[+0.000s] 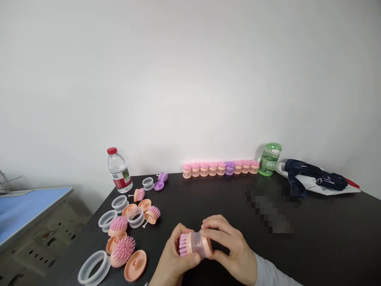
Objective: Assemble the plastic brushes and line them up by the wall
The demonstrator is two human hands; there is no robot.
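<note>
Near the table's front, a scrubbing brush (196, 244) with pink bristles, a clear middle ring and peach ends lies sideways between both hands. My left hand (175, 254) wraps round its bristle end, with the thumb along the clear ring. On the peach cap at the other end, the fingers and thumb of my right hand (230, 246) are closed. To the left lie loose brush parts: pink bristle heads (123, 251), peach discs (135, 265) and clear rings (94, 268). A purple bristle head (162, 177) and a purple disc (158, 186) sit farther back.
Along the wall stands a row of assembled brushes (212, 169), one of them purple. A water bottle (119, 171) is at the back left, a green bottle (269, 159) at the back right. Dark fabric (315, 174) lies on a white bag (336, 190). A blue surface (26, 210) adjoins on the left.
</note>
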